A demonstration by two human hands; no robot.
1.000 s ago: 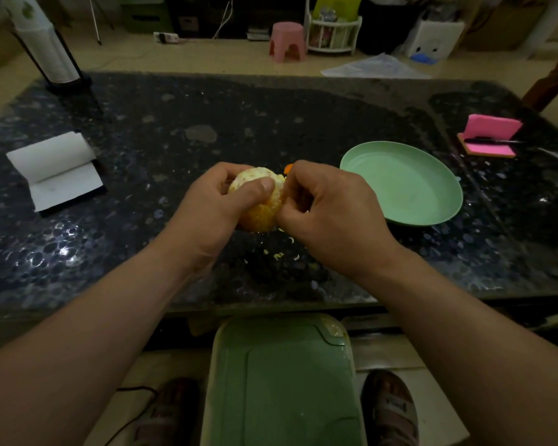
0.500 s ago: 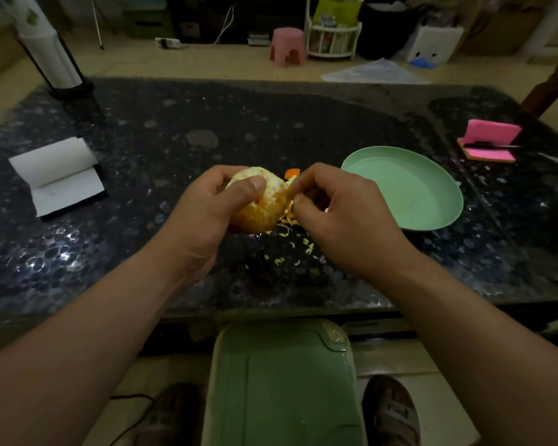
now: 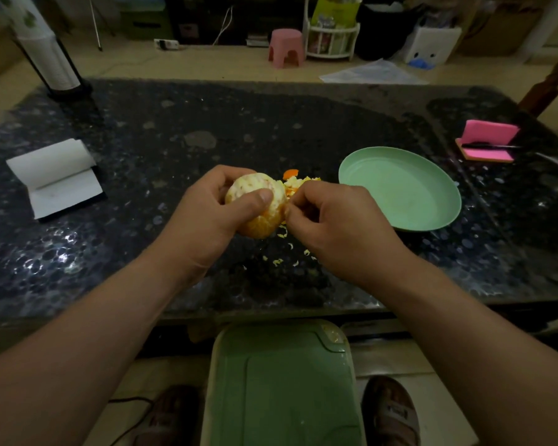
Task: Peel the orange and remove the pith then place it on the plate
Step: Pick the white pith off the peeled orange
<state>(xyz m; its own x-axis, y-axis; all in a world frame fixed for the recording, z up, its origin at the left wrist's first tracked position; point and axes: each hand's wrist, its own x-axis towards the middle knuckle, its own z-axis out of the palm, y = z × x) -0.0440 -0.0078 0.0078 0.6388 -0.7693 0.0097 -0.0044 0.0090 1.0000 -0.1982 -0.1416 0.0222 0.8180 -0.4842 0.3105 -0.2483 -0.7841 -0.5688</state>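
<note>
Closest to me, below the table edge, a pale green plastic lid (image 3: 284,381) sits between my feet, with my sandal (image 3: 390,413) to its right. My forearms reach up over it to the dark speckled table (image 3: 174,140).

My left hand (image 3: 203,220) grips the orange (image 3: 255,204), fingers curled round its far side and thumb pressed across the front. I hold it just above the table, a little left of the plate. The fruit is mostly stripped: its upper half is pale and creamy, coated in white pith with faint pinkish flesh showing through. The lower part is a deeper, smoother orange, and I cannot tell whether that is skin or bare flesh. My right hand (image 3: 342,226) is curled, thumb and forefinger pinching at the orange's right edge.

Small yellowish pith scraps (image 3: 290,255) lie scattered on the table beneath my hands. Just beyond my right knuckles lies a heap of peel (image 3: 295,180), bright orange and white. Right of it lies the mint green plate (image 3: 400,188).

Off to the left lies an open white notepad (image 3: 55,175), and to the far right a pink pad (image 3: 487,140). At the table's far left corner stands a paper roll (image 3: 45,56). On the floor beyond is a pink stool (image 3: 286,46).
</note>
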